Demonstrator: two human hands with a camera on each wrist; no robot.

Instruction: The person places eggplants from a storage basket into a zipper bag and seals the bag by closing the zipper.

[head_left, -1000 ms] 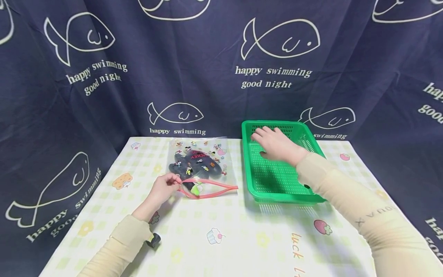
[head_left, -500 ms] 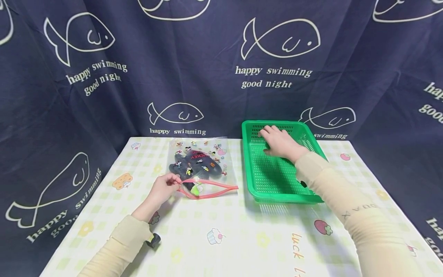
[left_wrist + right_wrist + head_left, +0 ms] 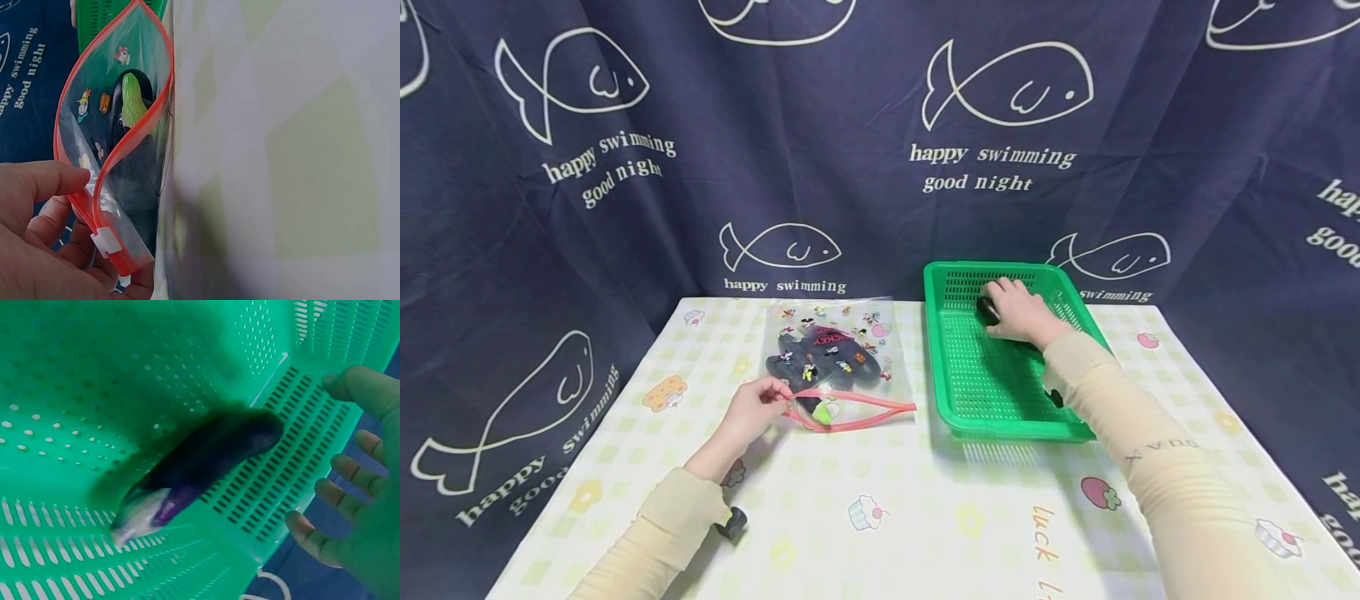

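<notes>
My left hand (image 3: pixel 758 410) pinches the left end of a clear zipper bag's red edge; the bag (image 3: pixel 125 56) has cartoon prints and its mouth gapes. Inside lie dark eggplants (image 3: pixel 827 354), one with a green stem end (image 3: pixel 132 103) toward the opening. A white slider (image 3: pixel 106 242) sits near my left fingers. My right hand (image 3: pixel 1022 315) is inside the green basket (image 3: pixel 951 408), over a dark purple eggplant (image 3: pixel 206 459) with a pale stem end. In the right wrist view, fingers and thumb are spread, apart from this eggplant; in the head view the hand hides most of it.
The basket stands to the right of the bag on a table with a checked, printed cloth (image 3: pixel 917 517). A dark blue curtain (image 3: pixel 880 208) with fish drawings hangs close behind. Black wrist devices (image 3: pixel 732 523) show at the sleeves.
My right hand has moved a little to the right within the basket, and the dark end of the eggplant now shows beside its fingers. My left hand and the bag have stayed put.
</notes>
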